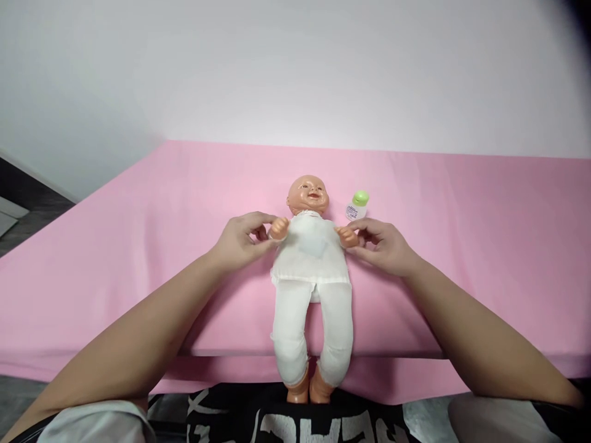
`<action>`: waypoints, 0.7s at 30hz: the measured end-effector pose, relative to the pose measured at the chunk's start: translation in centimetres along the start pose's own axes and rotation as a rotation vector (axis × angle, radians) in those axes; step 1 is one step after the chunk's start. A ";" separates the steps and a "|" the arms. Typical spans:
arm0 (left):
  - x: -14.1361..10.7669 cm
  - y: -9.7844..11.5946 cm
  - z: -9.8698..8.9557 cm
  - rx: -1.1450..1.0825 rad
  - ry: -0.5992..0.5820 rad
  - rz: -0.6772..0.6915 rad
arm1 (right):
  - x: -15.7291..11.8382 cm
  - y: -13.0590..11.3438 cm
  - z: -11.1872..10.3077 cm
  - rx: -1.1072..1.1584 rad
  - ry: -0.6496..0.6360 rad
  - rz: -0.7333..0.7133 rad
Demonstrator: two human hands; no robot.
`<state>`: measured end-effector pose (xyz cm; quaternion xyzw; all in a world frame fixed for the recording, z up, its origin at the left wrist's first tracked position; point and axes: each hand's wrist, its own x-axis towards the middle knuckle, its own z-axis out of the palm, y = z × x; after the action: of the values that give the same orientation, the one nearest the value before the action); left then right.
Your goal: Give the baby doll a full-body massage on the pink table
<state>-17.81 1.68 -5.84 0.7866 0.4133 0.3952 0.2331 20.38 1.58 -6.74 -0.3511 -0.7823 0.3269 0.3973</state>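
A baby doll in a white top and white leggings lies on its back, head toward the wall. My left hand pinches the doll's hand on the left side, thumb below and fingers above. On the other side, my right hand holds the doll's other hand between thumb and fingers. The doll's feet reach past the front edge of the table, close to my shirt. Just beyond my right hand, beside the doll's head, is a small clear bottle with a green cap.
A pink cloth covers the table and hangs over its front edge. Behind the table rises a pale wall. Dark floor shows at the far left.
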 end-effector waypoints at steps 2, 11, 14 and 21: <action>-0.1 1.0 0.2 0.115 -0.131 0.176 | -0.1 -0.8 0.8 -0.117 -0.101 -0.092; -0.4 1.1 0.5 0.261 -0.160 0.230 | -0.2 -0.7 1.4 -0.257 -0.040 -0.114; -0.3 0.5 0.3 0.155 0.009 -0.025 | 0.0 0.2 0.4 -0.112 0.184 0.063; 1.8 -3.9 -1.7 -0.475 0.391 -0.617 | 1.6 4.1 -3.9 0.329 0.535 0.578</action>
<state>-20.38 5.40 -6.79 0.4610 0.5631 0.5326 0.4320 24.20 6.02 -7.55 -0.5604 -0.4583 0.4429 0.5289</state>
